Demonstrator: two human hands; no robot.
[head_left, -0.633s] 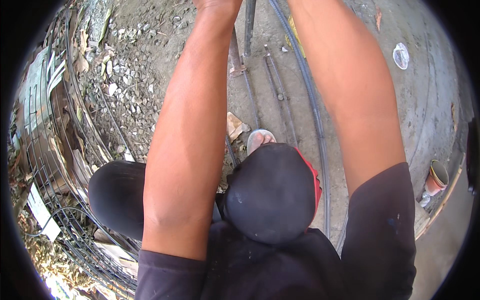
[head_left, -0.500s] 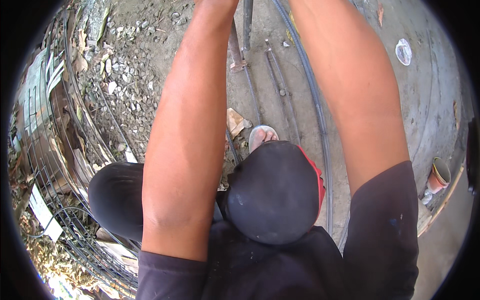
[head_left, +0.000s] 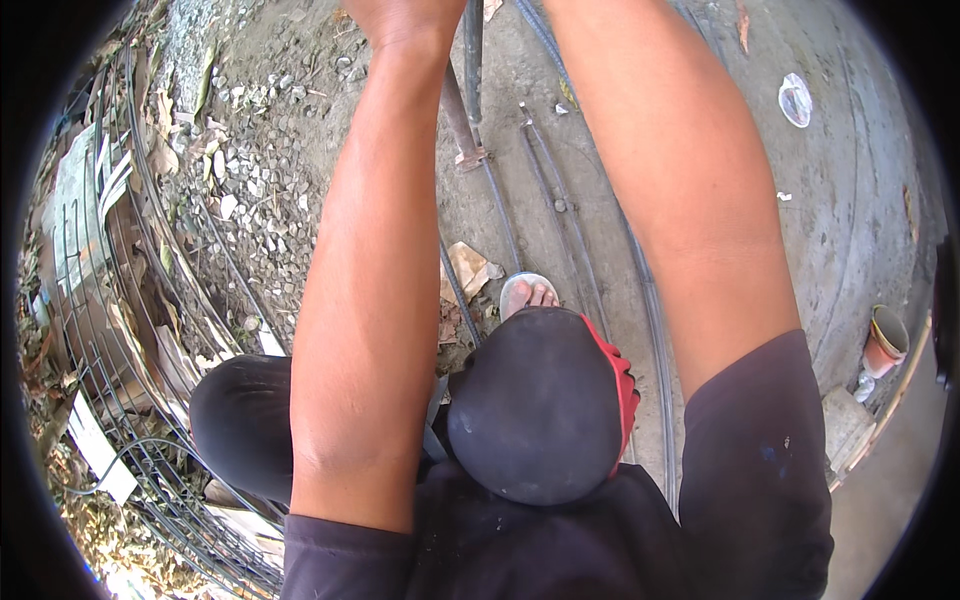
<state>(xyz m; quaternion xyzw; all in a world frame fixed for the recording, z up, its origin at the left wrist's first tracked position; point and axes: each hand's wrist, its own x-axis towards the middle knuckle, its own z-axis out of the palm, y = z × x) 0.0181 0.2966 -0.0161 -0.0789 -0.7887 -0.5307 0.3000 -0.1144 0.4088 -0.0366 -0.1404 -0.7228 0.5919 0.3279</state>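
Observation:
Both my arms reach forward to the top edge. Only the back and wrist of my left hand [head_left: 412,22] show there; its fingers are cut off by the edge. My right forearm [head_left: 650,100] runs out at the top, and the hand on it is outside the picture. Close to my left wrist, a dark metal bar [head_left: 473,65] and a rusty bar [head_left: 458,115] with a small plate at its end slant down toward the ground. From near that plate a thin rod [head_left: 502,210] leads to my sandalled foot [head_left: 528,292]. Whether either hand touches these bars cannot be seen.
Beside my foot lie a narrow rod frame [head_left: 560,205] and long bars [head_left: 655,350]. Coils of thin steel rod [head_left: 110,380] with dry leaves fill the left side, next to gravel [head_left: 265,185]. At right are a clear plastic piece [head_left: 795,100] and an orange pot [head_left: 884,342].
More of my left wrist and hand has come into the picture at the top. The ground and my knees sit slightly lower in view; both arms remain stretched forward.

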